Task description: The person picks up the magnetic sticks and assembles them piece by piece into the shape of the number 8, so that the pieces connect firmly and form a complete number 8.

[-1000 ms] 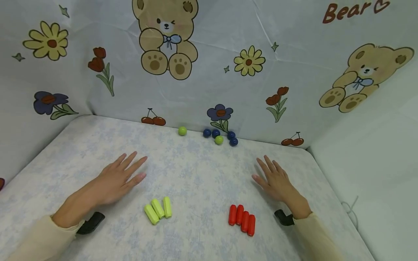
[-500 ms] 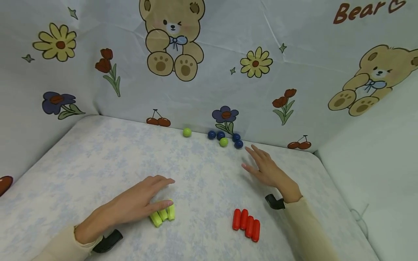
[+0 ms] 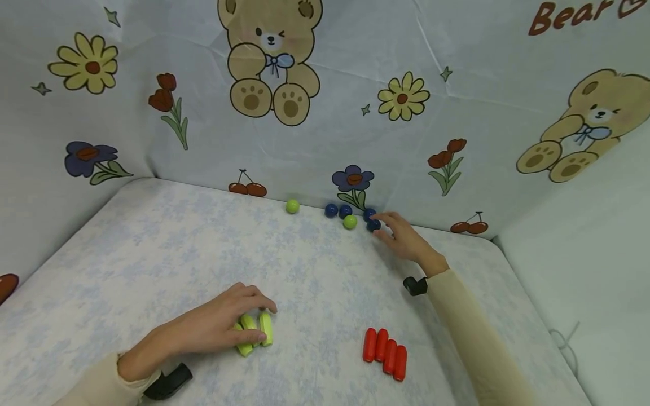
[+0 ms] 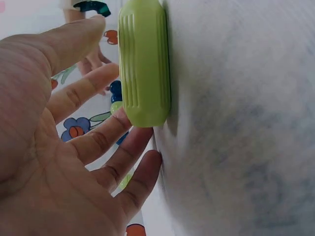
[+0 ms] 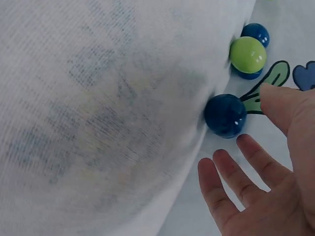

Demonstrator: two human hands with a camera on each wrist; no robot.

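A person's two hands reach low over a pale table (image 3: 310, 270) mottled with blue, where four red sticks (image 3: 390, 356) lie side by side in a slightly staggered row. To the left of the red sticks, the left hand (image 3: 220, 322) arches over three light green sticks (image 3: 266, 330) — its fingers are spread and gently bent, its thumb held apart from them. The green sticks lie on the table, partly hidden by that hand; whether it touches any of them cannot be told.

Beyond the red sticks, at the table's far edge, the right hand (image 3: 406, 239) reaches to two of four dark blue balls (image 3: 331, 210). Its fingers are parted, with a gap between them and the thumb, and nothing is pinched; contact with a ball is unclear. The other two blue balls and two lime green balls (image 3: 293, 206) lie farther left along that edge.

Behind the balls, and farthest from the red sticks, rises a white cloth (image 3: 335, 141) printed with teddy bears, flowers and cherries — "Bear" is written at its upper right.
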